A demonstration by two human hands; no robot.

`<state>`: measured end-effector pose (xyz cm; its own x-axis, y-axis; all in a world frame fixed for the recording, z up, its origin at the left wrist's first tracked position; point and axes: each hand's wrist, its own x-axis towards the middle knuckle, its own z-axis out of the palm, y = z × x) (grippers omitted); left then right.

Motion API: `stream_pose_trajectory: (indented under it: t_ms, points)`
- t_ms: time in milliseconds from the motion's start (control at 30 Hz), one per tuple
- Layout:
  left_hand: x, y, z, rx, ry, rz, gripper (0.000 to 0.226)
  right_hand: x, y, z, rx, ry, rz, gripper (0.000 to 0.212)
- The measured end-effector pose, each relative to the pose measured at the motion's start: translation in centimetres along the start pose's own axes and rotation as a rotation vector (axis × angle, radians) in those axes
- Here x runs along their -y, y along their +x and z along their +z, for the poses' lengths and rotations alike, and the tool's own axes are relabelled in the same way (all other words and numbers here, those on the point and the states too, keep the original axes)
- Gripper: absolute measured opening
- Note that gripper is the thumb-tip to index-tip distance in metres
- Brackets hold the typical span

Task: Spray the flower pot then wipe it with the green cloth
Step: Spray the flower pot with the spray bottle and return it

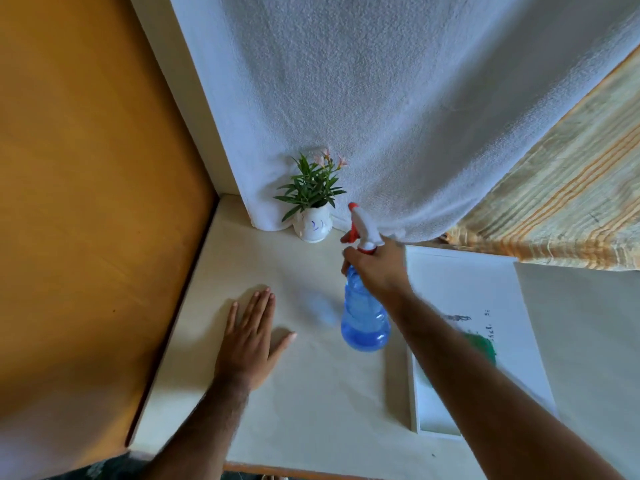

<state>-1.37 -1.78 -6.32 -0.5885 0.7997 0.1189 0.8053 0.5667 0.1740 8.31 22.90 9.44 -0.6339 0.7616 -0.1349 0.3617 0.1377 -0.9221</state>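
A small white flower pot [313, 227] with green leaves and pale pink flowers stands at the back of the table, against a hanging white towel. My right hand [375, 270] grips the neck of a blue spray bottle [363, 318] with a white and red head, held above the table, nozzle aimed at the pot from a short way off. My left hand [250, 336] lies flat on the table, fingers spread, holding nothing. The green cloth [483, 344] lies in a white tray, partly hidden behind my right forearm.
The white tray [460, 282] sits on the cream table [311, 393] to the right. A white towel [381, 116] and a striped cloth [561, 209] hang behind. An orange wall [86, 202] borders the table's left edge.
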Motion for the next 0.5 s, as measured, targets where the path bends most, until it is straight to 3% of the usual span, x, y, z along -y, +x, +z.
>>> stream_pose_trajectory:
  t_ms: [100,233,500]
  points:
    - [0.0,0.0,0.1,-0.023,0.002,-0.001,0.084,-1.1,0.9,1.9,0.085,-0.078,0.093,0.009]
    - [0.2,0.0,0.3,-0.02,0.004,-0.008,0.083,-1.4,2.3,3.2,0.128,-0.219,0.183,0.025]
    - [0.3,0.1,0.4,-0.033,0.007,-0.014,0.083,-1.1,3.2,4.7,0.115,-0.377,0.257,0.029]
